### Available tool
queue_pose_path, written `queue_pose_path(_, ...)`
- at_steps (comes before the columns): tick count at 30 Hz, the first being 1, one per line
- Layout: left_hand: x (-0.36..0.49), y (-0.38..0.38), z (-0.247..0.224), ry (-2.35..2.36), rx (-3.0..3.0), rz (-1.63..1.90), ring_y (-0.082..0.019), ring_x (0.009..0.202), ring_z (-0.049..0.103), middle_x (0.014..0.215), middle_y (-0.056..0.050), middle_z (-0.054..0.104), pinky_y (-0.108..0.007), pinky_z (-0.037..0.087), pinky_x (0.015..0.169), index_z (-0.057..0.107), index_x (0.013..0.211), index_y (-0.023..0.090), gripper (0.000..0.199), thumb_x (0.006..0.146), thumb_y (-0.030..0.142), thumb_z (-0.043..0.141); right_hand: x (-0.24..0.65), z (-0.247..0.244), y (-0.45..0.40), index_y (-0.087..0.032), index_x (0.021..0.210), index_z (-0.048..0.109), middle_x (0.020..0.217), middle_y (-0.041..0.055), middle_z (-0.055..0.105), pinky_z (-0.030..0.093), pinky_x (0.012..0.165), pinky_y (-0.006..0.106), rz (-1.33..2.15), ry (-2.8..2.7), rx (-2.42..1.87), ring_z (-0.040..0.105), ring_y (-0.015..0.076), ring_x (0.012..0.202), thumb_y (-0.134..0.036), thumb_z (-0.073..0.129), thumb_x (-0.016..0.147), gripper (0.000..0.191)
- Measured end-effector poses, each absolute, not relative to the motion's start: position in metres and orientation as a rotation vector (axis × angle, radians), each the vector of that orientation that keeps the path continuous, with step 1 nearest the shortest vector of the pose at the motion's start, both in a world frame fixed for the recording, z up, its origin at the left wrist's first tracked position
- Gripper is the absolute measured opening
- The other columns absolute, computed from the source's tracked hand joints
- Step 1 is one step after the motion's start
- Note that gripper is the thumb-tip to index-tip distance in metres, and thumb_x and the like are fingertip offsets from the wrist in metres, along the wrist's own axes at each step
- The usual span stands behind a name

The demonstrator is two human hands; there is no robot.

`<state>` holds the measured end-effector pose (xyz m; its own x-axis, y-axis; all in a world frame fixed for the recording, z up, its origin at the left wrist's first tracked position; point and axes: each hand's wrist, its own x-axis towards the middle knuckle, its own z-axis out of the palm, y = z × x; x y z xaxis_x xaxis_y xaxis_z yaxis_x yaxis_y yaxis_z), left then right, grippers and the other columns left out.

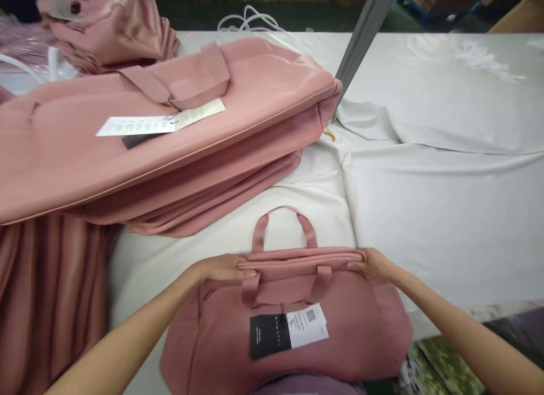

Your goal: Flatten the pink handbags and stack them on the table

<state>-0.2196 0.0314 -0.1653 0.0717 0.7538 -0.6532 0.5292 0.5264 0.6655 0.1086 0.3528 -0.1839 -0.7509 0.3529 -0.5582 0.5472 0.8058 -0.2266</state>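
A pink handbag with two strap handles lies in front of me at the near edge of the table. My left hand grips the left end of its top opening, thumb on the near side. At the right end of the same opening, my right hand is closed on the rim. One handle stands up behind the opening; the other hangs down the near face. Black and white hang tags rest on that face.
A stack of larger pink bags with tags fills the left side. Behind it sits another pink bundle. A grey metal post rises at the back. White cloth covers the table, with white cords at the far right.
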Motion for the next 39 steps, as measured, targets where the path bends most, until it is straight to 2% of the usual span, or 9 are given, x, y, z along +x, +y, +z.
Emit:
queue_pose_path(4,-0.235,-0.012,-0.202,1.947,0.889,0.315,-0.025,0.089,0.062,0.093,-0.004,0.07,-0.03,0.047,0.078,0.068,0.096,0.018,0.054,0.083,0.065,0.045,0.111,-0.218,0.354,-0.019,0.075,0.064,0.074,0.0105,0.069,0.042,0.063,0.032,-0.444,2.485,0.915,0.064,0.0252,0.072,-0.055,0.025,0.096,0.057)
queue_pose_path(9,-0.227,-0.024,-0.213,2.218,0.842,0.265,-0.028,0.093,0.061,0.094,-0.006,0.069,-0.033,0.044,0.082,0.067,0.1,0.025,0.048,0.083,0.065,0.046,0.109,-0.222,0.341,-0.018,0.082,0.063,0.074,0.013,0.066,0.041,0.063,0.036,-0.28,2.512,1.121,0.063,0.0294,0.072,-0.067,0.03,0.091,0.059)
queue_pose_path(13,-0.221,-0.02,-0.205,2.392,0.851,0.265,-0.028,0.099,0.059,0.104,-0.008,0.065,-0.037,0.044,0.086,0.058,0.115,0.023,0.054,0.088,0.064,0.038,0.101,-0.212,0.339,-0.019,0.109,0.057,0.104,0.0096,0.065,0.043,0.078,0.032,-0.356,2.746,1.033,0.06,0.0225,0.095,-0.05,0.032,0.096,0.042)
queue_pose_path(16,-0.209,-0.014,-0.215,2.508,0.869,0.246,-0.028,0.102,0.056,0.109,-0.01,0.061,-0.039,0.043,0.09,0.056,0.115,0.019,0.053,0.095,0.055,0.024,0.084,-0.219,0.331,-0.021,0.099,0.061,0.1,0.0071,0.065,0.041,0.085,0.031,-0.36,2.802,0.966,0.057,0.0207,0.097,-0.036,0.024,0.099,0.04)
queue_pose_path(20,-0.2,-0.006,-0.229,2.613,0.826,0.179,-0.029,0.099,0.056,0.1,-0.013,0.061,-0.04,0.044,0.087,0.061,0.097,0.015,0.048,0.097,0.045,0.023,0.066,-0.235,0.316,-0.015,0.085,0.063,0.091,0.0161,0.065,0.039,0.085,0.04,-0.222,2.827,1.13,0.056,0.0279,0.092,-0.033,0.023,0.099,0.047)
queue_pose_path(25,-0.204,0.026,-0.199,2.588,1.006,0.284,-0.029,0.104,0.054,0.105,-0.016,0.059,-0.042,0.041,0.095,0.059,0.106,0.012,0.049,0.098,0.045,0.023,0.061,-0.227,0.313,-0.016,0.084,0.063,0.084,0.0125,0.065,0.041,0.084,0.038,-0.212,2.917,1.126,0.057,0.0256,0.087,-0.029,0.03,0.097,0.038)
queue_pose_path(28,-0.193,0.071,-0.185,2.316,1.281,0.374,-0.021,0.107,0.054,0.118,-0.008,0.058,-0.029,0.041,0.096,0.05,0.126,0.02,0.047,0.096,0.054,0.034,0.035,-0.209,0.312,-0.015,0.101,0.061,0.098,0.0123,0.063,0.041,0.089,0.036,-0.246,3.001,1.011,0.055,0.0241,0.097,-0.032,0.029,0.1,0.037)
queue_pose_path(34,-0.159,0.129,-0.18,1.88,1.442,0.111,-0.029,0.084,0.063,0.089,-0.013,0.066,-0.036,0.048,0.077,0.068,0.089,0.009,0.056,0.073,0.064,0.066,-0.08,-0.184,0.304,-0.018,0.127,0.047,0.117,0.0119,0.056,0.046,0.08,0.029,-0.29,3.004,0.623,0.058,0.0212,0.099,-0.045,0.035,0.099,0.041)
queue_pose_path(39,-0.115,0.09,-0.125,1.915,1.509,0.097,-0.035,0.089,0.062,0.097,-0.016,0.064,-0.045,0.05,0.076,0.065,0.096,0.015,0.042,0.083,0.054,0.058,-0.105,-0.195,0.282,-0.014,0.106,0.063,0.101,0.0154,0.064,0.048,0.073,0.033,-0.325,2.788,0.299,0.064,0.0264,0.089,-0.037,0.05,0.094,0.029)
